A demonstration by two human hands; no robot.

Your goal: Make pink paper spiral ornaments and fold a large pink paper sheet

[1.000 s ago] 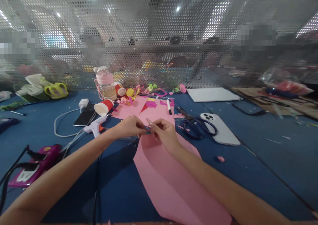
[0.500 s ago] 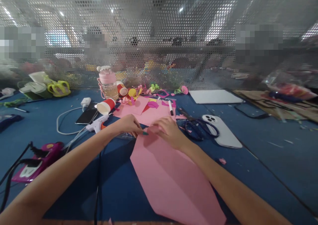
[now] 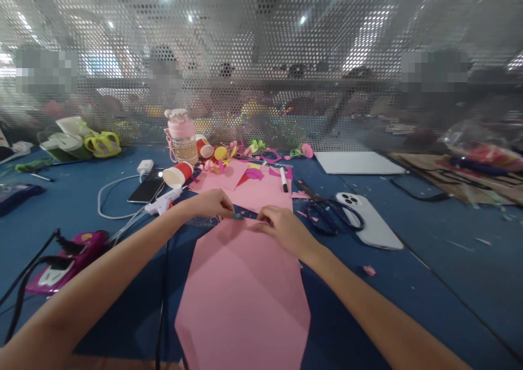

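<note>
A blue table [image 3: 429, 283] runs under a perforated metal screen [image 3: 261, 59]. The landmark is a large pink sheet [image 3: 243, 293] lying flat at the near centre of the table. Far to the left of the sheet sits a magenta tool [image 3: 67, 255] with a black cord. Left of the sheet's far edge lie a white glue gun [image 3: 163, 202], a dark phone [image 3: 144, 191] on a white cable, and a tipped red cup [image 3: 178, 174]; behind these stands a pink bottle [image 3: 181, 137]. At the sheet's far edge the left hand [image 3: 212, 204] has its fingers pinched together on a small green piece [image 3: 237, 216], which touches the edge. Just to the right, the right hand [image 3: 284, 229] rests on the same far edge with its fingers curled and pressed down on the paper; the two hands are near each other but not touching. Beyond the sheet lie more pink paper [image 3: 249, 187], coloured scraps and a white marker [image 3: 283, 179]. Right of the sheet's far edge lie dark scissors [image 3: 327, 214], and just beside them a white phone [image 3: 370, 220] face down.
</note>
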